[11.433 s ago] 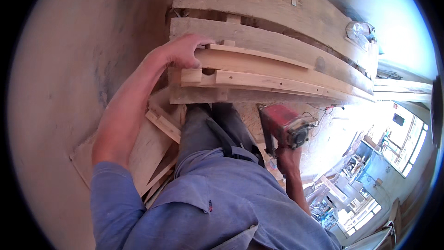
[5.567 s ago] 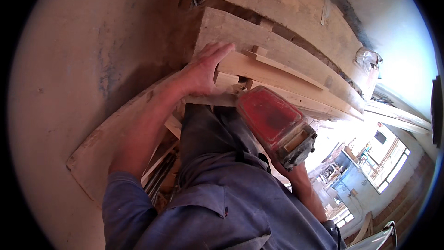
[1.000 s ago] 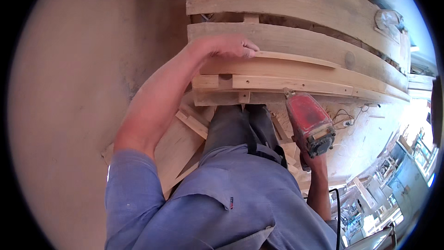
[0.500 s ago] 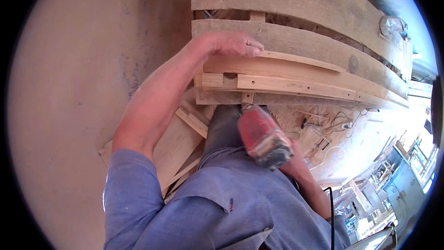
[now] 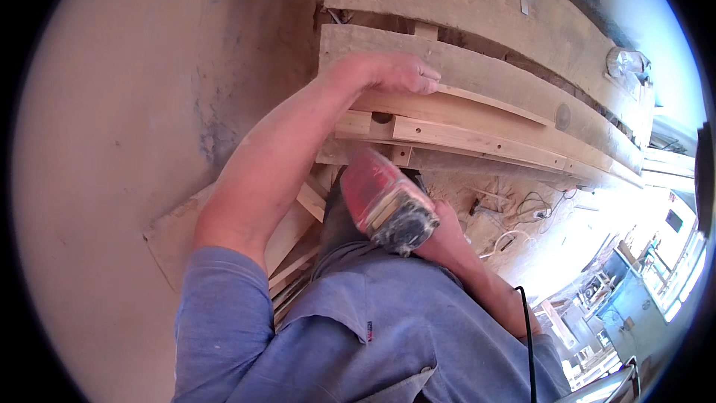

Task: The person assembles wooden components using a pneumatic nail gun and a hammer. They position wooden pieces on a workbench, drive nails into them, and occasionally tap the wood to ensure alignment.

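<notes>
Holding red tool (image 5: pixel 382 203) near wooden strip (image 5: pixel 464 137)

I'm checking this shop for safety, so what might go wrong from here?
The red tool in the right hand overlaps the legs in view; a slip might hurt them.
The left hand is at one end of the thin strip, with no hand at the other, so the strip could shift.
The black cord crosses the right arm in view and may snag.
</notes>
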A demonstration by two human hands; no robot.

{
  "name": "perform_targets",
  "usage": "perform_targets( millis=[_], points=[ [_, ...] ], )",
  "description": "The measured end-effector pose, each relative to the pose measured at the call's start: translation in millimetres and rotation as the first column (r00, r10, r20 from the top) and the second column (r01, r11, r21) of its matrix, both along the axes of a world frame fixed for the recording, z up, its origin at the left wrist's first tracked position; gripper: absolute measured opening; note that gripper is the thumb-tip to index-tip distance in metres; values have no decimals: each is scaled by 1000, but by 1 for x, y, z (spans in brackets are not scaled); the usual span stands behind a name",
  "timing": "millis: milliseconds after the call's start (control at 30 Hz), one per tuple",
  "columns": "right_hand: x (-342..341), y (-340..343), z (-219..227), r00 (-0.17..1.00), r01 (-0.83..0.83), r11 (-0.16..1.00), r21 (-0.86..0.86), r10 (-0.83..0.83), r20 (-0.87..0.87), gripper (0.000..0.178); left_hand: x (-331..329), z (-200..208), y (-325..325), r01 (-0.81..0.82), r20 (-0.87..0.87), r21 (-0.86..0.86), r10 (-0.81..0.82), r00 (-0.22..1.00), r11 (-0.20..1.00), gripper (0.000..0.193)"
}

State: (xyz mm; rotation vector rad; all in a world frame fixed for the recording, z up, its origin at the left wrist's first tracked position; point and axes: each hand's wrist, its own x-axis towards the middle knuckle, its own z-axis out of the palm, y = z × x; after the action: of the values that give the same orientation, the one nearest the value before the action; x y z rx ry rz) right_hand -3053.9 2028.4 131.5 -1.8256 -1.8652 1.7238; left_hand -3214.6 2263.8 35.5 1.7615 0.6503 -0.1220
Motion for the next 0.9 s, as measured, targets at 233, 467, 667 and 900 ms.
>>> perform_targets(
  millis=[233,467,667,900],
  points=[
    [1,15,-4,999,-29,995,91,26,33,45,0,-3,-7,-58,79,-9,58,995,998,51],
    [9,-2,18,998,58,998,-29,-57,9,47,-27,3,-9,-151,112,-155,170,979,976,62],
    [12,-4,18,999,30,999,35,-30,24,45,-67,-30,-29,-334,278,-369,446,851,867,69],
    [1,3,6,991,-56,984,170,34,131,33,-67,-38,-37,-420,278,-388,538,796,821,77]
  ],
)
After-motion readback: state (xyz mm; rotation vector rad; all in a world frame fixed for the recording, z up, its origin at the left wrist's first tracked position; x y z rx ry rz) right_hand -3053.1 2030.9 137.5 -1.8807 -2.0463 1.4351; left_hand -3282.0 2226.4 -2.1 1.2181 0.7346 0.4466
